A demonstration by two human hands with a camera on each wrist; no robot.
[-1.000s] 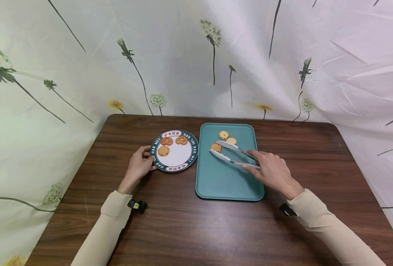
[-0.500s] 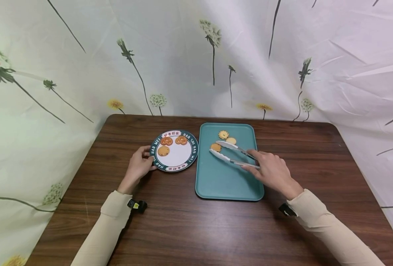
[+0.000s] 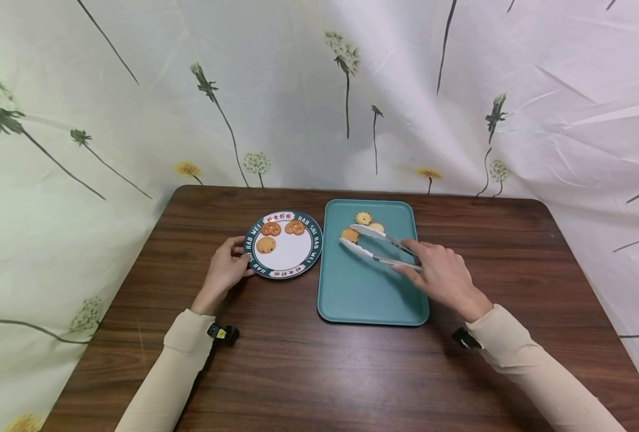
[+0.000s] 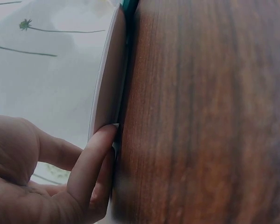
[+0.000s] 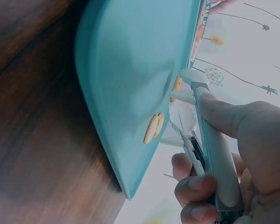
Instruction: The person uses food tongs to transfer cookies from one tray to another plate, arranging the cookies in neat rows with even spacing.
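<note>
One pair of tongs (image 3: 370,255), metal with pale tips, over the far half of a rectangular teal tray (image 3: 373,300); arms spread, a brown biscuit (image 3: 350,234) lying between the tips (whether they touch it, I cannot tell from where I stand). One right hand (image 3: 444,275), clamped round the tongs, thumb on one arm, fingers on the other. Two further biscuits in the tray: a scalloped biscuit (image 3: 363,218) and a pale biscuit (image 3: 378,227), the latter partly covered. One round plate (image 3: 296,253), white centre, dark lettered rim, just beside the tray; on it, two pretzels (image 3: 294,228) and one round biscuit (image 3: 266,245). One left hand (image 3: 227,263), gripping the plate's left rim, well apart from its fellow. One surface (image 3: 308,372), dark brown, wood-grained. Two cream sleeves (image 3: 186,339), a small black device (image 3: 223,333) at each wrist. One pale cloth (image 3: 276,90) behind, printed with dandelions.
</note>
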